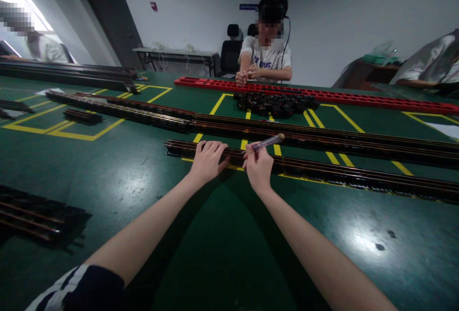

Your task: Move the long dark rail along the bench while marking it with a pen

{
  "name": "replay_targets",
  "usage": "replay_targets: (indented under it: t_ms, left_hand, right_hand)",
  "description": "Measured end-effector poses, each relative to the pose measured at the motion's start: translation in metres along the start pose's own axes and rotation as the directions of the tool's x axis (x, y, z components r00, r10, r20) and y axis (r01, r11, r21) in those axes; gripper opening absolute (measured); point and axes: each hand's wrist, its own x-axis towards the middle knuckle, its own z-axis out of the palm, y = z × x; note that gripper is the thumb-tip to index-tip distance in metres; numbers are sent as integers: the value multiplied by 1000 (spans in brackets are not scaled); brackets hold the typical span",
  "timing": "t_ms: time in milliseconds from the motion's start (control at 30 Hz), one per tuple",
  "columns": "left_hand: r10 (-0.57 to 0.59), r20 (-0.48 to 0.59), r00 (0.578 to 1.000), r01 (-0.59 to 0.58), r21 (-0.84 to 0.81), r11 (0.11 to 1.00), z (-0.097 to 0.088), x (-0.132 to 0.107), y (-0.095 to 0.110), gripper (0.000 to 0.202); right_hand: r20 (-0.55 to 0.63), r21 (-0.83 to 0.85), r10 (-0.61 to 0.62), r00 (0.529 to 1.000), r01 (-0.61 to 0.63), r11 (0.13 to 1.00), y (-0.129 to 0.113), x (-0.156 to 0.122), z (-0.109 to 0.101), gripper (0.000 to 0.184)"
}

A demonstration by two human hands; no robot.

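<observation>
A long black rail [322,169] with copper-coloured strips lies across the table in front of me. Near its left end my left hand [209,161] grips it from above, fingers bent over the far side and thumb on the near side. My right hand [259,166] is closed around a screwdriver [268,141] with a clear handle, held tilted like a pen. The screwdriver's tip points down to the left at the rail, close to my left hand; whether it touches is too small to tell.
Beyond it lie more black rails [322,139], a heap of small black parts [274,104] and a red slotted rack [333,95]. A short black piece [83,116] and another rail [39,217] are at left. One person [267,57] sits opposite; others sit at both sides.
</observation>
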Motion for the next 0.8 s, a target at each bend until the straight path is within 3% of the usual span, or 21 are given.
replay_targets:
  t_ms: [800]
  left_hand:
    - [9,-1,1000,-9,8,1000,3,1,0,33]
  right_hand:
    - [-13,62,20,1000,-20,998,-6,-1,1,29]
